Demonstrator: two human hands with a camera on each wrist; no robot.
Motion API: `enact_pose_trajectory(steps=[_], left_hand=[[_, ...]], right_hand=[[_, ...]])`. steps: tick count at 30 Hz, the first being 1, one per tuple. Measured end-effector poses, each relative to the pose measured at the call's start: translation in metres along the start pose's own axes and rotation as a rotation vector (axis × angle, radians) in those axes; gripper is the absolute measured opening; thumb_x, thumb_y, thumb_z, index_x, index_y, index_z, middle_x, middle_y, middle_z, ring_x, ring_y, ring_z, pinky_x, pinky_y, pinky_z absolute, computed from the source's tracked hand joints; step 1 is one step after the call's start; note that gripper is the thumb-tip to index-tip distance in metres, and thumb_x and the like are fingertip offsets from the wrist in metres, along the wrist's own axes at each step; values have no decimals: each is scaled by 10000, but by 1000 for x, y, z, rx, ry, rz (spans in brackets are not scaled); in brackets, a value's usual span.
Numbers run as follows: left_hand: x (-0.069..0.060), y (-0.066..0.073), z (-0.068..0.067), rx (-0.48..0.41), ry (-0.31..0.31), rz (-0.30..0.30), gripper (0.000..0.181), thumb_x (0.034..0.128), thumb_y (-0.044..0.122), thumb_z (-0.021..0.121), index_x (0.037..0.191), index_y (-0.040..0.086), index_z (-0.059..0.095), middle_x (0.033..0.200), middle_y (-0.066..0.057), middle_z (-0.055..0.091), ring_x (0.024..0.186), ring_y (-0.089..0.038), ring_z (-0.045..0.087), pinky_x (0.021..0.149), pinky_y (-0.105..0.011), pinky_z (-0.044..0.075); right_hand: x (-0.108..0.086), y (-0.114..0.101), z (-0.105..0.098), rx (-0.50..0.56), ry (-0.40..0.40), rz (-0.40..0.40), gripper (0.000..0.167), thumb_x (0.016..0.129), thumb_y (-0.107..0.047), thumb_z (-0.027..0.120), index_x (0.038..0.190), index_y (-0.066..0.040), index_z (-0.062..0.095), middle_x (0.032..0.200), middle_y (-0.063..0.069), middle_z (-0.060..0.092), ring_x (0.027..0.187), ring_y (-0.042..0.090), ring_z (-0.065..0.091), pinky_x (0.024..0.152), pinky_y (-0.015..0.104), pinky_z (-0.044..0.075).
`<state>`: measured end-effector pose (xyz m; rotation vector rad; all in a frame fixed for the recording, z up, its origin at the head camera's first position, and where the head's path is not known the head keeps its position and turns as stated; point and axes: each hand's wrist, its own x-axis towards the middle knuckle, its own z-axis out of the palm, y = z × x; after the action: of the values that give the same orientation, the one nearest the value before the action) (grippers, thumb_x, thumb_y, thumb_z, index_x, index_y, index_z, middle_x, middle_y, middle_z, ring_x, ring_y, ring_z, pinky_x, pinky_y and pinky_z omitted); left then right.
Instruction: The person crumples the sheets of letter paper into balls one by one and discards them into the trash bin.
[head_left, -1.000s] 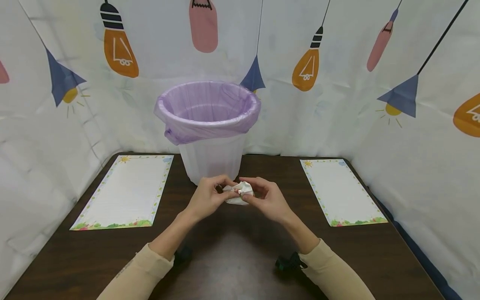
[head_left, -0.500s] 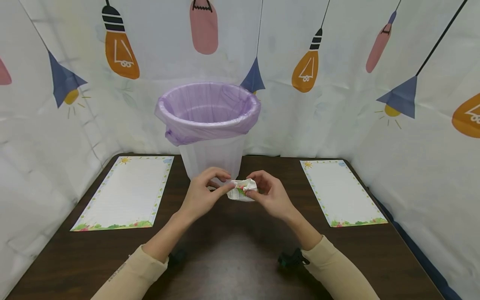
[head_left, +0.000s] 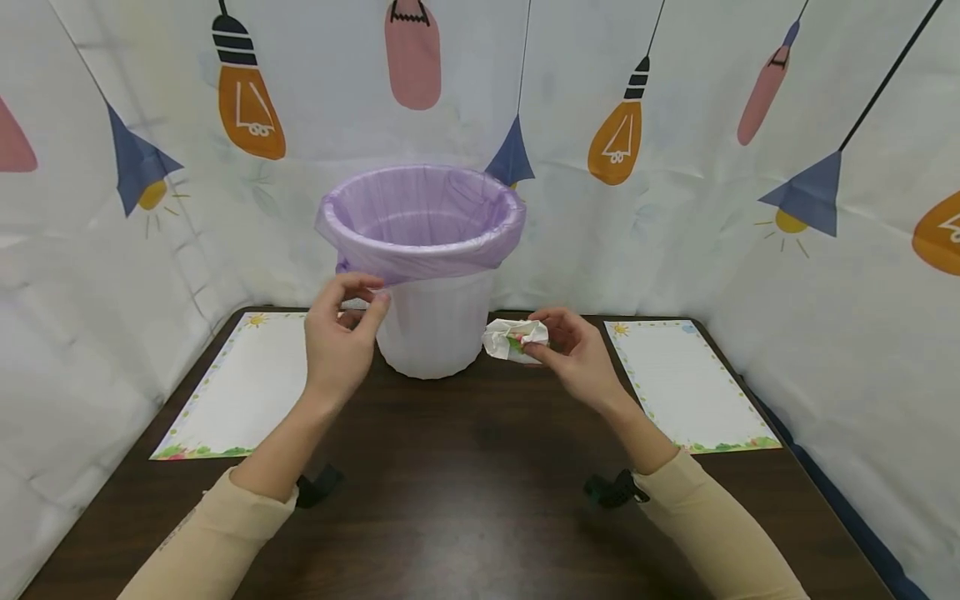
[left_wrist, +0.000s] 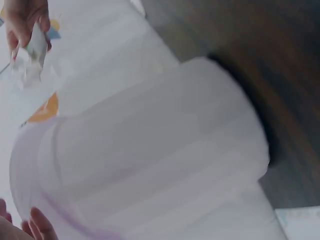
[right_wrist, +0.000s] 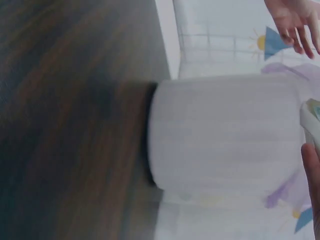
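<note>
My right hand (head_left: pixel 581 354) pinches a crumpled piece of paper (head_left: pixel 510 340), white with a bit of green and red print, between thumb and fingers. It is just right of the white trash can (head_left: pixel 438 329), whose rim is covered by a purple bag (head_left: pixel 427 265). On the can's left side my left hand (head_left: pixel 337 337) is raised, its fingers loosely bent and holding nothing. Whether its fingertips touch the can cannot be told. The left wrist view shows the crumpled paper (left_wrist: pixel 31 60) in the right hand beyond the can.
Two bordered sheets of paper lie on the dark table (head_left: pixel 465 492): a left sheet (head_left: pixel 240 383), partly hidden by my left arm, and a right sheet (head_left: pixel 693 383). Behind the table hangs a white patterned curtain (head_left: pixel 315 92). The trash can stands at the table's back.
Both hands were on the crumpled paper together. The left hand has let go and moved left and up beside the can; the right has carried the paper right and up.
</note>
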<state>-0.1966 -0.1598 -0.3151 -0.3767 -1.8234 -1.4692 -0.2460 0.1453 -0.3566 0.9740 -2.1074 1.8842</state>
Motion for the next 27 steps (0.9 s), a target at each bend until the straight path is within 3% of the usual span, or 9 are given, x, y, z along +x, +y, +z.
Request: enact_pose_trajectory(steps=[4,9,13,19,27], left_hand=[[23,-8,-11,-64,94,-111,201,992,6,650,1184,-49,632,1170,-43,588,999,-163,569,702,-198,506],[51,-8,-23,-245,164,-273,234,1001,32,641,1231,-4,617,1217,-71,524,1007,-177,554,756,-217,536],[66,-10,-29,-363,196,-368,257,986,4,653,1239,-26,622,1184,-91,522,994,-184,576,754,-228,563],[77,-10,-32,-366,164,-445,339,985,15,666,1306,-50,576,1184,-92,495,1011,-172,589,813,-256,582],[88,-8,-36,-456,82,-596,579,986,43,675,1488,-75,413,1201,-100,475,1004,-164,650,868,-267,569]], right_hand=[[8,-9,-10,-39,33,-19,384,883,133,734,1235,64,597,1101,157,671,941,200,701,756,276,583],[22,-22,-16,-62,38,-53,388,894,125,728,1247,64,580,1106,141,667,929,215,695,766,272,580],[35,-31,-19,-67,26,-83,374,900,129,718,1238,52,578,1094,141,667,938,230,705,782,291,590],[54,-45,-21,-103,17,-140,366,887,142,724,1215,58,586,1073,147,690,904,230,716,773,300,595],[84,-62,-20,-146,7,-211,343,891,104,744,1200,44,607,1059,142,692,858,272,717,727,315,603]])
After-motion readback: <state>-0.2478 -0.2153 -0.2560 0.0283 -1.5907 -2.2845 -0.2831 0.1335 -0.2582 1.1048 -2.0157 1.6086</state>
